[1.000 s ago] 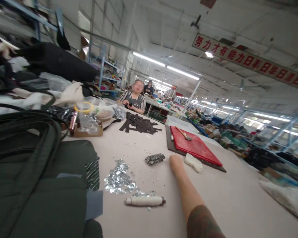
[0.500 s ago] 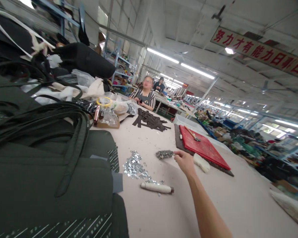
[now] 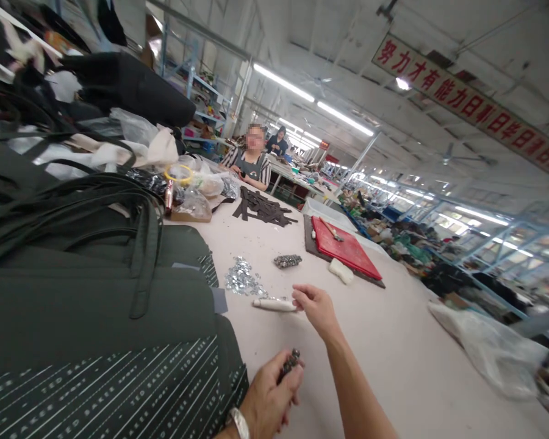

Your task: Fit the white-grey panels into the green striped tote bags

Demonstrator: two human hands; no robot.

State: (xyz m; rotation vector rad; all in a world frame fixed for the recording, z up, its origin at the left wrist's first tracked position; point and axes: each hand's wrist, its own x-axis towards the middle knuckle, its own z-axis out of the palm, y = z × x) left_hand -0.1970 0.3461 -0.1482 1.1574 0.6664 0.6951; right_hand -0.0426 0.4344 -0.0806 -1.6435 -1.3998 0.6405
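My left hand is at the bottom centre, fingers curled round a small dark metal piece. My right hand reaches over the white table, its fingertips pinched at the end of a white-handled tool. Just beyond lie a pile of shiny silver discs and a dark studded metal piece. A stack of dark green bags with straps fills the left.
A red cutting board with a small hammer sits farther back, a white lump beside it. Black strips and plastic bags lie beyond. A seated person works at the far end. A clear bag lies right.
My right hand has drawn back from the studded piece to the white-handled tool. My left hand has come into view holding a small dark piece. The camera has tilted down.
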